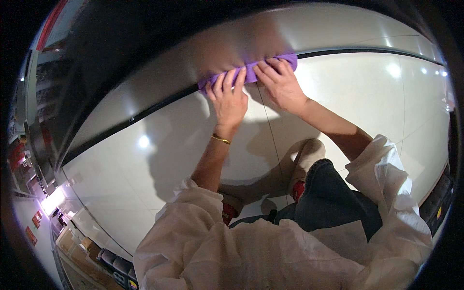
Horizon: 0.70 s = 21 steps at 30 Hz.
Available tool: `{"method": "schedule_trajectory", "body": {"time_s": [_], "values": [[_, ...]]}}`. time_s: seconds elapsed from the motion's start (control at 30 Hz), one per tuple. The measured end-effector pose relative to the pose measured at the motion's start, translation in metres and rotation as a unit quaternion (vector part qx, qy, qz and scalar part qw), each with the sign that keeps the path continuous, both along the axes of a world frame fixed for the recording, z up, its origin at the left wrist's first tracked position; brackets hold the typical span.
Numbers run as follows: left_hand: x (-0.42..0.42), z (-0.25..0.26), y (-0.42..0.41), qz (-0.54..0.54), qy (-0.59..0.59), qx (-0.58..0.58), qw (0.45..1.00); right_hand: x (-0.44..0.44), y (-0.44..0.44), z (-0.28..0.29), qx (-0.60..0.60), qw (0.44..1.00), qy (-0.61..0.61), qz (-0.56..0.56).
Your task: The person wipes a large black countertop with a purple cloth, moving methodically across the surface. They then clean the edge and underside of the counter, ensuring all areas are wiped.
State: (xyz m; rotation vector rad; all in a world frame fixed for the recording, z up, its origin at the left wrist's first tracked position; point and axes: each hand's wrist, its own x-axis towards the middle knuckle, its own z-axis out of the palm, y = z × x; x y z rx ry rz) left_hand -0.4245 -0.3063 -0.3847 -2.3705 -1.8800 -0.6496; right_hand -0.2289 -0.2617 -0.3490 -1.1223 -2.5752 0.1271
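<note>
A purple cloth [250, 74] lies spread along the lower edge of a glossy panel [174, 69], just above a black strip [159, 105]. My left hand [228, 99] rests on the cloth's left part, fingers spread and pointing up; a gold-coloured bracelet [221, 139] circles that wrist. On the cloth's right part lies my right hand [281, 85], its fingers bent and pressing the fabric against the panel. The panel reflects both hands and the cloth.
Pale glossy floor tiles [108, 181] spread below the panel. Dark padded objects [117, 266] stand at the lower left, with a similar dark one [436, 203] at the right. A brown box [86, 243] and other goods are at the left edge.
</note>
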Motion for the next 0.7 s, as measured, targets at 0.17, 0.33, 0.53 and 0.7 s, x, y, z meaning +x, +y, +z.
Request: {"method": "schedule_trajectory", "body": {"time_s": [0.17, 0.33, 0.53, 0.7], "values": [[-0.032, -0.002, -0.003, 0.003, 0.015, 0.018, 1.0, -0.025, -0.003, 0.011, 0.011, 0.999, -0.011, 0.038], [-0.031, -0.003, -0.004, 0.029, 0.005, 0.044, 0.999, -0.022, 0.003, 0.009, -0.011, 0.998, -0.016, 0.062], [-0.003, -0.01, -0.003, 0.028, -0.018, -0.002, 0.999, 0.001, 0.005, -0.006, -0.008, 0.998, -0.046, 0.035], [0.019, -0.015, 0.003, 0.006, -0.018, -0.028, 0.999, 0.022, 0.007, -0.02, 0.023, 0.998, -0.056, -0.001]]}}
